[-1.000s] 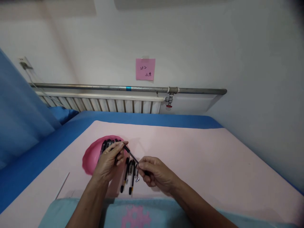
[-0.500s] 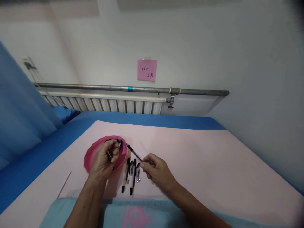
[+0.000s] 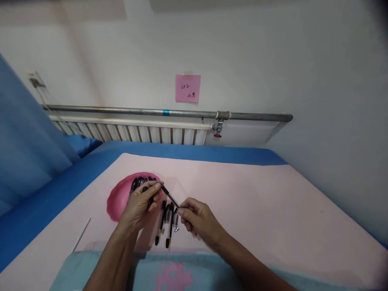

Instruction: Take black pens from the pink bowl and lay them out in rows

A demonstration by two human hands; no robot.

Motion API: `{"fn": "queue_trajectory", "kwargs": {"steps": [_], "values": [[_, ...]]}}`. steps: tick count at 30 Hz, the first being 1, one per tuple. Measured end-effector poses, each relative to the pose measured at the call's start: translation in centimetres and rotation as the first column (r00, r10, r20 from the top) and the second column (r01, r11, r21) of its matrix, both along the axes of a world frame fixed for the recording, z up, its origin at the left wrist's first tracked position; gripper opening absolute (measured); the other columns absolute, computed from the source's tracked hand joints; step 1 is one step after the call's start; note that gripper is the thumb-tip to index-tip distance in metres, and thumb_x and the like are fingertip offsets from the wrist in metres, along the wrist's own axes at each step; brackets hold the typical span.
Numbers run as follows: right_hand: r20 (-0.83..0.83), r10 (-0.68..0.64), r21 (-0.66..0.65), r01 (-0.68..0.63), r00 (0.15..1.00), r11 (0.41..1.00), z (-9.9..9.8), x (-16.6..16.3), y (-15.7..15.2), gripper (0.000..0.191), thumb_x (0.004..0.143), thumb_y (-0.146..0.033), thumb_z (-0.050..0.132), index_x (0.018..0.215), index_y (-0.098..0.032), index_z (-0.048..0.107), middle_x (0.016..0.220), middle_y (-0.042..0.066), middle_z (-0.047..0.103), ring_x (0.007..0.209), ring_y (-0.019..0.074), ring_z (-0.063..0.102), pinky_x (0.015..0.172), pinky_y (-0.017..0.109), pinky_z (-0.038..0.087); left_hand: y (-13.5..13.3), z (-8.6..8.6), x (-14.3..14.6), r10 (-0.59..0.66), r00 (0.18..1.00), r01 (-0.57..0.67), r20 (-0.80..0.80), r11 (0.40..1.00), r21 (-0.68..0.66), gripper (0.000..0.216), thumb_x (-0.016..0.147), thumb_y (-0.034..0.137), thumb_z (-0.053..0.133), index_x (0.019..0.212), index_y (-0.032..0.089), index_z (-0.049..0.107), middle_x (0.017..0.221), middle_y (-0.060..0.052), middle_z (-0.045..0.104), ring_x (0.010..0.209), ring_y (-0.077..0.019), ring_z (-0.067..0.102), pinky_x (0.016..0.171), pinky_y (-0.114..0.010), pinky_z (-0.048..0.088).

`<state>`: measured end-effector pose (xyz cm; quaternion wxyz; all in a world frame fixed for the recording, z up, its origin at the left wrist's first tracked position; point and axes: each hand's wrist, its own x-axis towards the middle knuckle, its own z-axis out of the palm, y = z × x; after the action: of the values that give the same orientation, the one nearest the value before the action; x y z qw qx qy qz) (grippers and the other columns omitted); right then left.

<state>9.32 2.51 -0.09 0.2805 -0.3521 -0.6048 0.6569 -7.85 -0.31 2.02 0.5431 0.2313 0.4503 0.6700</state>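
A slim pen (image 3: 171, 198) with a black grip slants between my two hands. My right hand (image 3: 198, 220) pinches its lower rear end. At the upper end, thumb and finger of my left hand (image 3: 139, 204) close on the tip. Something dark also shows at the left fingers, too covered to name. Below the pen lie black-capped pens (image 3: 169, 226) and loose clip-like pieces (image 3: 176, 222) in a row. Behind my left hand is a pink bowl (image 3: 113, 202) with a wavy rim, holding several black pen parts (image 3: 138, 182) side by side.
A thin white stick (image 3: 81, 235) lies at the left on the pale pink tabletop (image 3: 257, 210). Along the near edge runs a light blue cloth (image 3: 209, 270). A radiator (image 3: 151, 134), a pipe (image 3: 127, 110) and a red-handled valve (image 3: 217, 136) line the wall behind.
My left hand has moved right from over the bowl to the pen's tip and closed on it, uncovering the pen parts in the bowl. My right hand has hardly moved.
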Motion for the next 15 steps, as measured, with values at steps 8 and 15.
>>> {"fn": "queue_trajectory", "kwargs": {"steps": [8,15], "values": [[0.135,0.078,0.228,-0.107,0.988,0.968,0.0,0.7,0.8,0.011,0.075,-0.023,0.054,0.068,-0.017,0.06,0.063,-0.001,0.054,0.059,0.01,0.05,0.056,0.022,0.037,0.2,0.6,-2.9,0.276,0.959,-0.281,0.062,0.954,0.102,0.015,0.064,0.018,0.069,0.066,0.014,0.054,0.053,0.004,0.048,0.04,-0.0023,0.038,0.029,-0.011,0.02],[0.541,-0.099,0.401,-0.152,0.835,0.904,-0.9,2.3,2.5,0.013,0.073,-0.02,0.052,0.068,-0.016,0.063,0.065,0.002,0.056,0.059,0.0124,0.048,0.055,0.024,0.032,-0.2,0.9,-6.2,0.495,0.848,-0.516,0.19,0.853,0.079,0.008,0.068,0.005,0.057,0.067,0.012,0.055,0.056,0.003,0.048,0.042,-0.0029,0.04,0.028,-0.012,0.022]]}}
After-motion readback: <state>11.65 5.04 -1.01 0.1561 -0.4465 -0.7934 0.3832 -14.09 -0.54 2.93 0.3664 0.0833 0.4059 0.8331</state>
